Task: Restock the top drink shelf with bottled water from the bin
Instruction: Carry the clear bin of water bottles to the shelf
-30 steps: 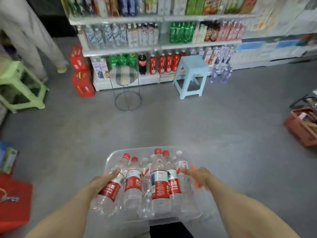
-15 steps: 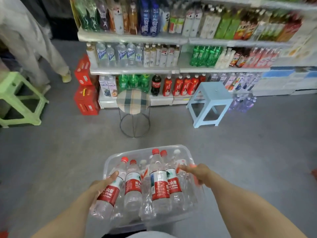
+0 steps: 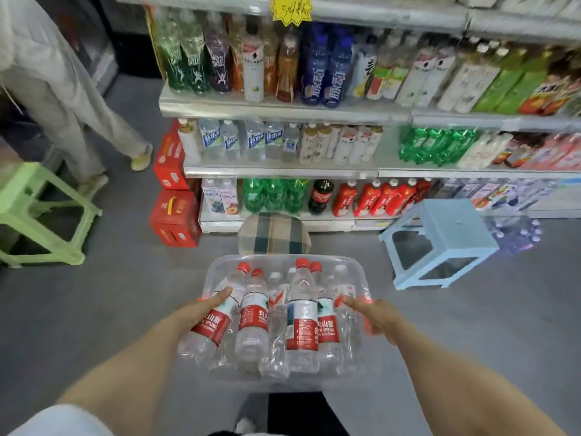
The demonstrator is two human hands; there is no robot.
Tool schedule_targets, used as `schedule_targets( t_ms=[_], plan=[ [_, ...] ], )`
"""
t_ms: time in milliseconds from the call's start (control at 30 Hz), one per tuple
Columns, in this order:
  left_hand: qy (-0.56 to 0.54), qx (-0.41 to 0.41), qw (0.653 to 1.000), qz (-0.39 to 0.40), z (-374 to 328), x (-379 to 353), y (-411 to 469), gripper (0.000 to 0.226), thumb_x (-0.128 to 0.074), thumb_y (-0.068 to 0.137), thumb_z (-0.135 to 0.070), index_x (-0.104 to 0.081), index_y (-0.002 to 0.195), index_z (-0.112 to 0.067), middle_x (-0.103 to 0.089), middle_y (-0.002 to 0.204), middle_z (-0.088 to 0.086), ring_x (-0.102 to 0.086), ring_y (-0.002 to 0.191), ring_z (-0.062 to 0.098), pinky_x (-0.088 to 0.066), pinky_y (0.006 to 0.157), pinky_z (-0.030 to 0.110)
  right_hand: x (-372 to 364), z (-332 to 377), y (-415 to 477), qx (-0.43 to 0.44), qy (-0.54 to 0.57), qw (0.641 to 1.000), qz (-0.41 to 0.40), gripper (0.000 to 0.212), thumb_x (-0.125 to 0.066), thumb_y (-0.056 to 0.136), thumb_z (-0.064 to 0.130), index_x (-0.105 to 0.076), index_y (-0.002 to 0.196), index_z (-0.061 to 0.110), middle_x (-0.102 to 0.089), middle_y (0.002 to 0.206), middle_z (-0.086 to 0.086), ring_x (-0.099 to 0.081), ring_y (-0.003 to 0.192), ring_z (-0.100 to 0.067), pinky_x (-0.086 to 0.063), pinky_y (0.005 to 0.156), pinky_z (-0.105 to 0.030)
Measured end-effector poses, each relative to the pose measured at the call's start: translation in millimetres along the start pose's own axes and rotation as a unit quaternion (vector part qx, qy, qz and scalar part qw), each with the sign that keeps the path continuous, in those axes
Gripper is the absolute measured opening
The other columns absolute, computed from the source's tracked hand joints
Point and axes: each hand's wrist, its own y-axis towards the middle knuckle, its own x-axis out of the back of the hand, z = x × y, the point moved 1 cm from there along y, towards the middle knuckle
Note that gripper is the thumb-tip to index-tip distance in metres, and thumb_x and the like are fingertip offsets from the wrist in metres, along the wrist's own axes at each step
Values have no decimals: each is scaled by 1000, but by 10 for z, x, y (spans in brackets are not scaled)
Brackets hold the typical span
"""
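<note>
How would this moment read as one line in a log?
left hand: grips left rim of clear plastic bin | right hand: grips right rim | bin: holds red-capped water bottles, lying | ahead: drink shelves

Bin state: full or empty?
Full. The clear bin is packed side to side with red-capped water bottles, lying tilted with caps toward the shelves.
</note>
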Motion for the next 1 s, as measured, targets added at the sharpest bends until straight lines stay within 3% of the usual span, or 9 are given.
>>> schedule_targets(
  t_ms=[67, 267, 433, 567, 700, 767, 833, 900, 1000],
  plan=[
    [-29, 15, 999, -6, -242, 71, 232, 99, -80, 41, -71, -66, 114, -5, -75, 92, 23, -75, 76, 34, -59, 61, 39, 12, 356, 392, 3, 7, 1000, 19, 105, -81, 46, 77, -59, 124, 10, -64, 120, -7, -64, 100, -24, -52, 67, -32],
    [-100, 46, 993, -52, -923, 289, 897, 99, -90, 36, -63, -68, 108, 1, -73, 91, 27, -74, 78, 40, -60, 65, 47, 109, 1433, 1496, 8, -46, 997, 62, 88, -85, 61, 67, -65, 118, 3, -68, 103, -9, -65, 86, -23, -50, 62, -29],
    [-78, 27, 992, -91, -1537, 436, 1403, 92, -84, 40, -73, -71, 98, -3, -75, 81, 18, -75, 73, 34, -61, 75, 47, 224, 2123, 2073, 17, -87, 995, 49, 86, -84, 41, 83, -65, 74, 6, -60, 63, -3, -56, 60, -19, -44, 59, -26],
    [-72, 1, 996, -54, -1986, 620, 1816, 84, -89, 49, -69, -76, 99, -3, -75, 93, 22, -74, 85, 39, -59, 82, 53, 227, 2435, 2532, 8, -68, 997, 31, 71, -82, 37, 77, -54, 58, 16, -48, 42, 9, -48, 52, -15, -41, 58, -26],
    [-54, -3, 997, -54, -2320, 731, 2198, 62, -87, 53, -70, -80, 85, -17, -75, 90, 20, -75, 80, 37, -61, 66, 43, 162, 2591, 2889, -1, -60, 998, 22, 64, -82, 45, 70, -64, 62, 11, -61, 57, 3, -55, 60, -16, -46, 60, -28],
    [-42, 15, 996, -75, -2447, 761, 2415, 76, -87, 47, -74, -77, 84, -8, -76, 84, 18, -75, 74, 34, -60, 60, 38, 101, 2606, 3065, -6, -70, 997, 24, 65, -84, 60, 65, -72, 83, 6, -68, 78, -5, -59, 68, -17, -49, 65, -31],
    [-23, 33, 994, -99, -2526, 803, 2603, 91, -82, 34, -81, -73, 86, -7, -75, 74, 12, -75, 65, 28, -56, 50, 29, 17, 2619, 3215, -14, -103, 995, 13, 60, -82, 73, 60, -71, 90, 4, -68, 88, -10, -61, 76, -21, -51, 74, -35],
    [-8, 42, 994, -105, -2559, 841, 2770, 99, -77, 26, -87, -72, 86, -8, -75, 69, 10, -74, 61, 25, -52, 45, 24, -55, 2673, 3337, -18, -145, 989, -7, 57, -78, 78, 62, -65, 83, 6, -65, 87, -14, -63, 82, -25, -51, 78, -35],
    [0, 47, 994, -96, -2605, 863, 2881, 98, -78, 28, -87, -72, 85, -8, -75, 69, 11, -74, 60, 25, -51, 42, 24, -90, 2711, 3438, -33, -148, 988, -31, 62, -78, 78, 62, -63, 89, 3, -62, 81, -12, -62, 81, -27, -46, 72, -33]
  ],
)
